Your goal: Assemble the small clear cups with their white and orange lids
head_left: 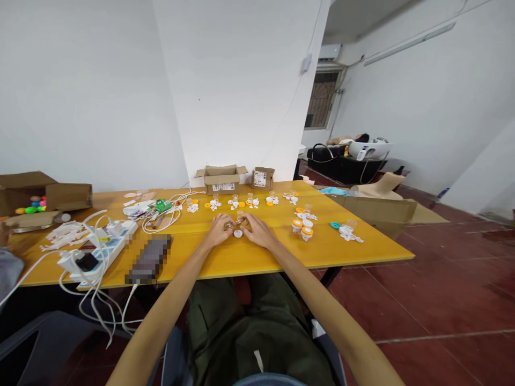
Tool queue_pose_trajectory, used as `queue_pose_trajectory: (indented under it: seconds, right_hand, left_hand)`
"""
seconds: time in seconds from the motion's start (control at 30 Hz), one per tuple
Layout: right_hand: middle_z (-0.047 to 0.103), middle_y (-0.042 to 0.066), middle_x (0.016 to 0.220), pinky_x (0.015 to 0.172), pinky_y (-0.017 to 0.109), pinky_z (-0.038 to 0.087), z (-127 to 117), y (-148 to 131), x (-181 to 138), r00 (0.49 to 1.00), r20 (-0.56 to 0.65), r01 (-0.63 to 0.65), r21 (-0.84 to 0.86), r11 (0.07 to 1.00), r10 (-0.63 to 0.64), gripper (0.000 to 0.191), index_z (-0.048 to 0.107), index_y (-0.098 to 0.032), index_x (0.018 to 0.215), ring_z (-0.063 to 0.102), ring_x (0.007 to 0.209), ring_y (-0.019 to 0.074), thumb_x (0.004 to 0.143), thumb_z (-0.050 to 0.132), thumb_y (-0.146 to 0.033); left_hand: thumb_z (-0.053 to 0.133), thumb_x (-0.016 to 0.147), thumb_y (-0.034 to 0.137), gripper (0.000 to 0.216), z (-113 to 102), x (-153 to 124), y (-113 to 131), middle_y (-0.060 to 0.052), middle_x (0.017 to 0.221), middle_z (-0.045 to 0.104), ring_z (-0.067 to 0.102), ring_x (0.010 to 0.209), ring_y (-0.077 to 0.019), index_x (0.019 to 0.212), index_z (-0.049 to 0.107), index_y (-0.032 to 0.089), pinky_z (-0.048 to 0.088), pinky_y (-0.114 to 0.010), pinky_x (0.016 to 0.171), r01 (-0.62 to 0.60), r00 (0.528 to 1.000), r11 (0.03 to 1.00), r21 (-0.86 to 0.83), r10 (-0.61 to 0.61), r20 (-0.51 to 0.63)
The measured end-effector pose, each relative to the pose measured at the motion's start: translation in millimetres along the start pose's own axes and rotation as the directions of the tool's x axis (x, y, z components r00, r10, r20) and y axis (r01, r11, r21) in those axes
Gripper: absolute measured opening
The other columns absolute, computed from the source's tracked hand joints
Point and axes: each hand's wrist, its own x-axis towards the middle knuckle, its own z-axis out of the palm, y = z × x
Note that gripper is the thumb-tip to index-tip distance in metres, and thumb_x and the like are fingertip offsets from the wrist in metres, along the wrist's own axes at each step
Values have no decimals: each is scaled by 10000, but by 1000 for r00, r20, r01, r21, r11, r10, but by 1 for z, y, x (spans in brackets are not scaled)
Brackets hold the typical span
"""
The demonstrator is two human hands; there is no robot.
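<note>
My left hand (219, 230) rests on the yellow table (261, 256), its thumb and fingers curved apart around small parts (228, 225) too tiny to name. Opposite it, my right hand (258, 231) makes a similar curve, thumb and fingers apart, beside more small bits. Between my two thumbs lies a round white disc (238, 234). A small clear cup (240, 213) stands just beyond the fingertips. Whether any fingertip touches or grips a part is too small to tell.
Groups of white parts with yellow lids (241, 205) line the table's far side. To the right are yellow-lidded jars (306, 233) and a teal ring (335, 225). A phone (149, 258), power strip (108, 249) and cables lie left. Cardboard boxes (222, 179) stand behind.
</note>
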Motion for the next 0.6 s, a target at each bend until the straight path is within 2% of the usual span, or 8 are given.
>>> queue_pose_trajectory:
  seconds: [0.2, 0.43, 0.6]
  right_hand:
    - [669, 103, 1076, 938, 383, 481, 2, 11, 4, 993, -89, -87, -150, 985, 74, 256, 628, -217, 1042, 592, 1053, 256, 870, 482, -97]
    - [625, 105, 1216, 970, 435, 444, 2, 12, 1, 995, 70, 79, -240, 968, -64, 461, 642, -273, 1257, 530, 1116, 269, 893, 451, -65]
    - [604, 96, 1320, 961, 428, 431, 2, 7, 0, 985, 146, 125, -271, 954, -88, 500, 658, -277, 1245, 508, 1169, 262, 863, 462, -22]
  left_hand:
    - [550, 770, 103, 242, -1, 1, 1, -30, 989, 683, 560, 1052, -250, 906, 689, 247, 434, -415, 969, 69, 997, 998, 6, -69, -34]
    - [581, 783, 123, 197, 0, 1, -6, -58, 1026, 673, 550, 1092, -301, 894, 671, 259, 445, -469, 971, 197, 965, 980, 33, -187, -185]
    - [596, 785, 135, 209, 3, 1, -11, -69, 1058, 663, 546, 1113, -315, 927, 679, 265, 447, -475, 970, 219, 963, 974, 66, -205, -173]
